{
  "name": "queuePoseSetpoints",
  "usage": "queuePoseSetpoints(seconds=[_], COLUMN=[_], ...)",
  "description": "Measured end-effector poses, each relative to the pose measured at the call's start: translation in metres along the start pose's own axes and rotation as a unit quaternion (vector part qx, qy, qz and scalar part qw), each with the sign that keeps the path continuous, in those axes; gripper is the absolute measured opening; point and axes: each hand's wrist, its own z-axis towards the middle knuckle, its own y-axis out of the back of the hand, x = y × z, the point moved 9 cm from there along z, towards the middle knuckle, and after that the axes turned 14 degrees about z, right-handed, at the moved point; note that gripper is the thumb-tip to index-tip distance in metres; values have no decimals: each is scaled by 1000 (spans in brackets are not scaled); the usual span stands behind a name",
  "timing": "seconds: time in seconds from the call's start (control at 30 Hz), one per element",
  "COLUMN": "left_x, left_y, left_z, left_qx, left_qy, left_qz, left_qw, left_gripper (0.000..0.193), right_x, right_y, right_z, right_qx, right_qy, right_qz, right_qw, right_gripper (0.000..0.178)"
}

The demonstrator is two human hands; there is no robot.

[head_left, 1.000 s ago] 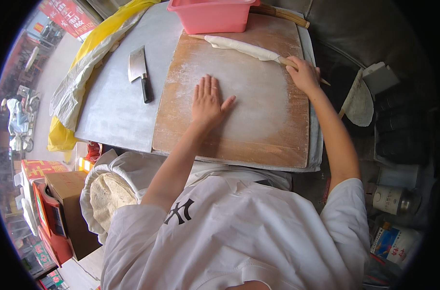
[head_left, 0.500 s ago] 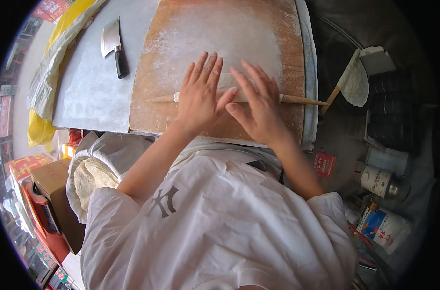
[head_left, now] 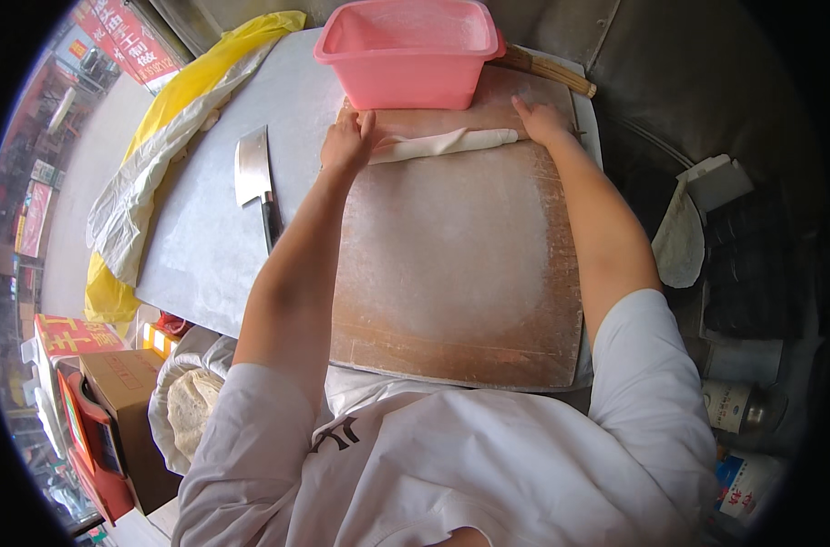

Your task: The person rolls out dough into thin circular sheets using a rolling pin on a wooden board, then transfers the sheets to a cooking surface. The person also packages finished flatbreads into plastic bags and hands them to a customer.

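Across the far part of the floured wooden board (head_left: pixel 451 246) lies a white sheet of dough (head_left: pixel 460 142), rolled round a thin rolling pin whose ends barely show. My left hand (head_left: pixel 348 141) is at the roll's left end, thumb apart from the fingers. At the right end, my right hand (head_left: pixel 546 121) has its thumb stretched inward. The heels of both hands seem to rest over the pin's ends, with fingers beyond it, partly hidden. A cleaver (head_left: pixel 253 169) with a black handle lies left of my left forearm.
A pink plastic tub (head_left: pixel 406 77) stands just beyond the dough. Beside it lie wooden sticks (head_left: pixel 547 68). Yellow and white sheeting (head_left: pixel 150 164) lines the table's left edge. A cardboard box (head_left: pixel 128 392) and a cloth-lined container of dough (head_left: pixel 191 410) sit lower left.
My hands have moved away from me and apart, from the middle of the roll to its ends. The roll is now farther up the board. The pink tub has come into view.
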Motion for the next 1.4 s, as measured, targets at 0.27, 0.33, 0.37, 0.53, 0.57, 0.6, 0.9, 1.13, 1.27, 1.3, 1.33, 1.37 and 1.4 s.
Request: queuePoseSetpoints(seconds=[0.27,0.33,0.37,0.53,0.57,0.6,0.9,1.13,1.27,1.3,1.33,1.37,1.4], left_x=[7,10,11,26,30,47,-30,-66,-95,-120,-144,-172,-206], left_y=[12,14,15,27,30,9,-33,-17,-39,-53,-54,-56,-55], left_z=[-199,-243,-260,-268,-247,-214,-150,-203,-184,-163,-144,-130,-135], left_qx=[-74,-65,-54,-89,-130,-69,128,35,-2,1,-79,-99,-88], left_qy=[-182,-206,-219,-159,-108,-4,119,-525,-481,-444,-406,-334,-326], left_qz=[107,95,96,-11,-115,-179,-600,120,139,123,105,11,-90], left_qw=[975,972,969,983,979,981,781,842,866,888,904,937,937], left_gripper=[47,46,46,54,57,55,35,65,73,76,61,50,41], right_x=[-21,-25,-28,-48,-46,-39,30,50,33,24,18,9,-5], right_y=[25,36,42,62,66,68,9,14,20,25,29,34,41], right_z=[-205,-264,-292,-391,-389,-384,-375,-414,-421,-411,-399,-385,-367], right_qx=[-69,-68,-67,-56,-77,-94,-92,-75,-95,-111,-125,-146,-172], right_qy=[254,262,265,227,216,204,138,209,138,127,124,128,126], right_qz=[14,24,30,70,77,84,146,276,190,156,126,99,69], right_qw=[965,962,961,970,970,971,975,935,967,973,976,976,974], right_gripper=[66,61,58,36,36,36,41,42,39,38,38,38,38])
